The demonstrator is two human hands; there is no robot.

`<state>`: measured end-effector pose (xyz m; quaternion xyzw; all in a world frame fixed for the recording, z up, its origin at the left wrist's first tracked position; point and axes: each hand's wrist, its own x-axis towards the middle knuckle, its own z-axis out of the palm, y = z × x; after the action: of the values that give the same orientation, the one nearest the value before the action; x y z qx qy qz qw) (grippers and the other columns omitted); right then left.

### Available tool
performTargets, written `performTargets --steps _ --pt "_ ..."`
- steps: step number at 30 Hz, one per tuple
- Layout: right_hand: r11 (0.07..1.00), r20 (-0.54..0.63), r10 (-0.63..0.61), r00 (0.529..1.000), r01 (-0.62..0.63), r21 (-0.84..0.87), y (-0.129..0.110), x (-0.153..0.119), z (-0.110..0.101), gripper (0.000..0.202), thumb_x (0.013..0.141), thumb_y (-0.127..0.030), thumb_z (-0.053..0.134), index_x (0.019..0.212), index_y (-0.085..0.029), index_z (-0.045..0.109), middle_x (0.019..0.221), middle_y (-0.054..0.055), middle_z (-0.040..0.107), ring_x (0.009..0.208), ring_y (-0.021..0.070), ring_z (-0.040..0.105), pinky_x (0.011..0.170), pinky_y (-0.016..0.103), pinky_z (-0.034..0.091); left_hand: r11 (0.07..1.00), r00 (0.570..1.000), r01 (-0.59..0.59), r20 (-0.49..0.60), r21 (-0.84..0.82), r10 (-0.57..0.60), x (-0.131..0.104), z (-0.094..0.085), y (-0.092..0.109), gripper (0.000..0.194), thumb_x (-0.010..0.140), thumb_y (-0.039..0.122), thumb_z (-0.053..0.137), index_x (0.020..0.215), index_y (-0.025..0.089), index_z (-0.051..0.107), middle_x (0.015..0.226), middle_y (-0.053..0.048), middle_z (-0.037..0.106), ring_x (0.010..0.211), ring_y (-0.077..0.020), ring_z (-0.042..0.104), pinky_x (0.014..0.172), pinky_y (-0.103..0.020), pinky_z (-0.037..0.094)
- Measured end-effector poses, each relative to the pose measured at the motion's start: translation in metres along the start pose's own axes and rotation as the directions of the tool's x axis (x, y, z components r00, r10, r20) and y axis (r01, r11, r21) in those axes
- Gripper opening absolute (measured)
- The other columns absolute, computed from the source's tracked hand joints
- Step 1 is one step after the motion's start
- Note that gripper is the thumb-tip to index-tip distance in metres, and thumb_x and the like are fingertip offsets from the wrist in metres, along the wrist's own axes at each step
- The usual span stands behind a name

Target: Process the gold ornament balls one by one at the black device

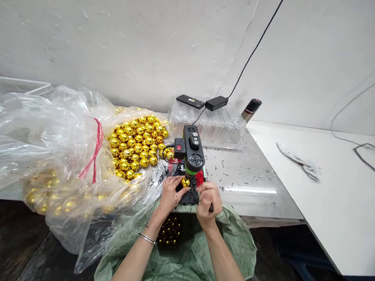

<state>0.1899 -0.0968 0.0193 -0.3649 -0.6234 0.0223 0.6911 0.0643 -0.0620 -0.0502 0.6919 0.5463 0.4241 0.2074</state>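
Note:
My left hand (169,194) pinches a shiny gold ball (185,182) between thumb and fingertips. The ball sits right under the head of a small black bench-top press (193,151) with a green band. To the right of the press, my right hand (209,202) is closed around the press's lever handle (211,208), most of which the fingers hide. Small black pieces lie scattered on the machine's dark base (188,195), and red ones are heaped (199,178) beside the head.
Many gold balls (136,141) spill from a clear plastic bag (63,141) at left. A green woven sack (232,245) hangs open below, with gold balls (169,230) inside. Behind stand a clear plastic box (210,131), a power adapter (217,103) and a tumbler (251,109). A glove (299,162) lies right.

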Motion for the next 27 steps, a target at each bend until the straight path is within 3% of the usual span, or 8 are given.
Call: performTargets --steps 4,8,10,12,15,19,23,27 --pt "0.980 0.015 0.201 0.980 -0.201 0.002 -0.026 0.035 -0.001 0.030 0.099 -0.019 0.044 0.069 -0.021 0.049 0.071 -0.001 0.054 0.068 0.0132 0.055 0.062 0.028 0.043 1.000 0.998 -0.003 -0.061 -0.012 0.003 -0.019 -0.006 0.002 0.032 0.086 0.031 0.074 0.117 0.022 0.071 0.114 -0.010 0.074 0.107 -0.0271 0.066 0.100 -0.047 0.050" --pt "0.978 0.021 0.208 0.978 -0.208 -0.003 -0.032 0.042 -0.003 0.033 0.099 -0.020 0.046 0.067 -0.021 0.050 0.068 -0.001 0.053 0.067 0.0131 0.054 0.064 0.028 0.041 0.992 0.994 -0.112 -0.012 0.056 0.113 -0.051 -0.023 0.006 0.046 0.087 0.041 0.073 0.128 0.023 0.065 0.119 -0.012 0.071 0.112 -0.0293 0.064 0.097 -0.048 0.052" --pt "0.980 0.008 0.200 0.980 -0.200 -0.014 -0.029 0.035 -0.003 0.031 0.099 -0.021 0.046 0.068 -0.021 0.051 0.069 -0.001 0.054 0.066 0.0130 0.054 0.062 0.028 0.041 0.981 0.988 -0.145 -0.024 0.126 0.149 -0.052 -0.033 0.007 0.052 0.086 0.044 0.072 0.132 0.022 0.061 0.124 -0.014 0.068 0.115 -0.0303 0.063 0.097 -0.047 0.052" --pt "0.978 -0.004 0.206 0.979 -0.206 -0.019 -0.024 0.027 -0.002 0.030 0.099 -0.021 0.046 0.070 -0.021 0.053 0.070 -0.001 0.054 0.064 0.0129 0.053 0.060 0.028 0.040 0.968 0.985 -0.119 -0.094 0.222 0.143 -0.034 -0.043 0.006 0.045 0.092 0.040 0.066 0.132 0.020 0.060 0.128 -0.015 0.064 0.117 -0.0297 0.060 0.100 -0.046 0.050" --pt "0.980 -0.016 0.199 0.980 -0.199 -0.006 -0.021 0.020 0.000 0.031 0.099 -0.020 0.046 0.069 -0.021 0.052 0.070 -0.001 0.054 0.065 0.0133 0.054 0.060 0.028 0.040 0.906 0.983 0.044 -0.180 0.421 0.036 0.013 -0.056 -0.001 0.036 0.098 0.027 0.052 0.131 0.013 0.059 0.130 -0.019 0.061 0.118 -0.0303 0.057 0.102 -0.046 0.047" --pt "0.984 -0.017 0.177 0.984 -0.177 0.009 -0.020 0.020 0.000 0.032 0.099 -0.019 0.045 0.067 -0.021 0.051 0.071 0.000 0.055 0.066 0.0135 0.055 0.061 0.028 0.042 0.729 0.974 0.221 -0.114 0.648 -0.194 0.062 -0.062 -0.015 0.036 0.095 0.010 0.044 0.127 0.008 0.060 0.122 -0.022 0.061 0.111 -0.0321 0.058 0.096 -0.045 0.047" --pt "0.983 -0.019 0.186 0.982 -0.186 -0.001 -0.019 0.017 -0.001 0.031 0.098 -0.019 0.046 0.069 -0.021 0.052 0.072 0.000 0.056 0.066 0.0138 0.056 0.063 0.029 0.043 0.712 0.973 0.172 -0.006 0.681 -0.229 0.069 -0.060 -0.026 0.042 0.089 0.001 0.039 0.125 0.007 0.061 0.111 -0.020 0.062 0.105 -0.0315 0.058 0.092 -0.044 0.047" --pt "0.980 -0.033 0.198 0.980 -0.199 -0.024 -0.018 0.014 0.000 0.031 0.098 -0.020 0.045 0.068 -0.021 0.052 0.072 0.000 0.056 0.066 0.0140 0.055 0.062 0.029 0.043 0.882 0.990 0.143 -0.053 0.449 -0.134 0.056 -0.063 -0.029 0.039 0.088 0.007 0.050 0.126 0.009 0.061 0.122 -0.020 0.054 0.108 -0.0295 0.058 0.095 -0.044 0.050"
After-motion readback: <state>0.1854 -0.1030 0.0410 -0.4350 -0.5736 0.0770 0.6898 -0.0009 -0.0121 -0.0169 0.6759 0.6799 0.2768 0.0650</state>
